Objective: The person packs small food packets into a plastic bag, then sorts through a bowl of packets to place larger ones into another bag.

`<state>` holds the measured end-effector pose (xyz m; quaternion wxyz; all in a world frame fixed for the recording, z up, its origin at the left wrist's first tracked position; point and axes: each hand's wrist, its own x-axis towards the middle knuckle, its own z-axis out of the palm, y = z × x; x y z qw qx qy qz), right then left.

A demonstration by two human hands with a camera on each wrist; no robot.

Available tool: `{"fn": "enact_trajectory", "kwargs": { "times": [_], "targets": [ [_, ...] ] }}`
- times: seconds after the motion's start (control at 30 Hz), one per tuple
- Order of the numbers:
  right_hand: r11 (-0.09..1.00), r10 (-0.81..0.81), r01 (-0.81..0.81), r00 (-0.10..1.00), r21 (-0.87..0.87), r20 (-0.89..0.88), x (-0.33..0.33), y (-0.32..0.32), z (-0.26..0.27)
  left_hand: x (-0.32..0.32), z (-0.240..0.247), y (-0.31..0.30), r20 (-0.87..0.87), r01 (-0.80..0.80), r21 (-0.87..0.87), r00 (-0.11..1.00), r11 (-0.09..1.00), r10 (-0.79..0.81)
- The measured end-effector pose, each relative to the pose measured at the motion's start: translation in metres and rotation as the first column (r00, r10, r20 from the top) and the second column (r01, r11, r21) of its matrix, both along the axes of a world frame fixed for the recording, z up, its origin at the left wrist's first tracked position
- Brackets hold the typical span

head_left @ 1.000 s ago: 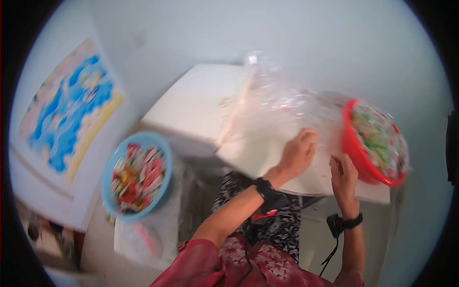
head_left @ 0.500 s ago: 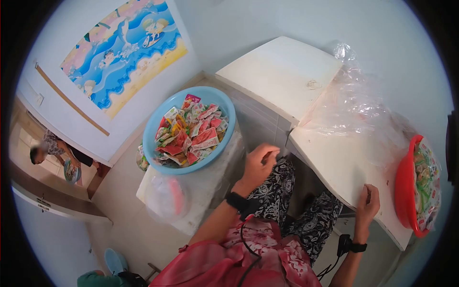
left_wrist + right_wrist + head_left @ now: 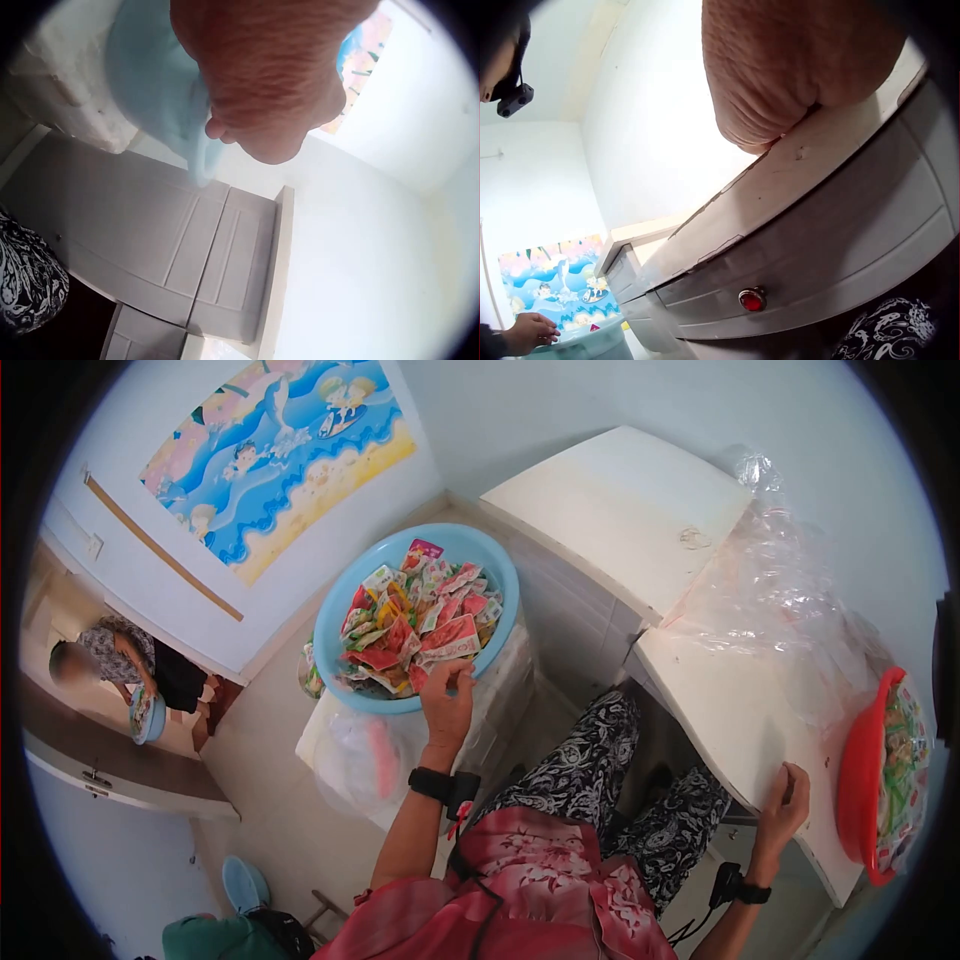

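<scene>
A light blue basin full of small colourful packets stands at centre left. My left hand is at the basin's near rim, fingers bent over the packets; whether it holds one cannot be told. In the left wrist view the left hand hides much of the basin. On the right, my right hand lies at the edge of the white tabletop, fingers loosely bent, with nothing seen in it. The red basin, holding green and white packets, stands beyond it.
Clear plastic sheeting lies along the back of the tabletop. A clear bag with a pink strip sits below the blue basin. Through a doorway at the left, a person holds a small blue basin. A drawer knob sticks out below the tabletop.
The view has swung left. My left hand has moved from beside the tabletop to the blue basin's near rim. My right hand has stayed by the tabletop edge.
</scene>
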<state>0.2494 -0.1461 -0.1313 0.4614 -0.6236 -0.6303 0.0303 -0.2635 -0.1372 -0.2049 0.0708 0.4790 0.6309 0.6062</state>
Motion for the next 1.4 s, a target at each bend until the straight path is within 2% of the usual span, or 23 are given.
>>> {"fn": "enact_trajectory", "kwargs": {
  "times": [0.07,0.17,0.27,0.37,0.47,0.6,0.7,0.9,1.13,1.23,1.3,1.4],
  "targets": [
    [1.000,-0.004,0.004,0.999,-0.012,-0.039,0.000,0.000,-0.002,-0.005,-0.008,-0.002,-0.008,-0.024,-0.010,1.000,1.000,0.024],
    [1.000,-0.007,0.006,1.000,0.023,0.030,0.001,0.001,-0.003,-0.006,-0.010,-0.001,-0.110,-0.056,-0.046,0.993,0.997,0.051],
    [0.999,-0.029,0.030,0.999,-0.013,0.035,0.003,0.000,-0.004,-0.009,-0.009,0.000,-0.137,-0.023,-0.043,0.990,0.999,0.017],
    [0.998,-0.045,0.047,0.998,-0.045,0.041,0.007,0.001,-0.006,-0.017,0.012,-0.005,-0.062,0.054,-0.197,0.996,0.979,-0.067],
    [1.000,-0.023,0.023,0.999,-0.001,0.045,0.014,0.005,-0.017,-0.028,0.013,-0.002,-0.052,0.094,-0.272,0.992,0.958,-0.112],
    [0.995,-0.051,0.054,0.998,-0.079,0.044,0.015,0.003,-0.014,-0.043,-0.003,0.008,0.208,0.187,-0.176,0.967,0.966,-0.149],
    [0.994,-0.087,0.094,0.988,-0.049,0.129,0.015,0.004,-0.016,-0.045,-0.001,0.007,0.237,0.225,-0.237,0.957,0.945,-0.169],
    [0.972,-0.043,0.070,0.992,-0.225,0.123,0.026,0.015,-0.011,-0.043,-0.001,0.013,0.392,0.205,-0.050,0.904,0.977,-0.170],
    [0.988,0.118,-0.108,0.989,-0.115,0.084,-0.022,0.057,0.001,-0.036,0.000,0.021,0.257,0.057,-0.106,0.966,0.993,-0.028],
    [0.960,0.091,-0.056,0.989,-0.275,0.117,-0.019,0.069,-0.003,-0.035,0.004,0.018,0.228,0.029,-0.159,0.974,0.987,0.008],
    [0.967,0.127,-0.096,0.985,-0.238,0.119,-0.016,0.071,-0.008,-0.032,0.006,0.021,0.242,0.032,-0.148,0.970,0.989,0.005],
    [0.976,0.159,-0.128,0.971,-0.177,0.176,-0.015,0.068,-0.012,-0.031,0.007,0.022,0.157,-0.004,-0.151,0.987,0.989,0.028]
  ]
}}
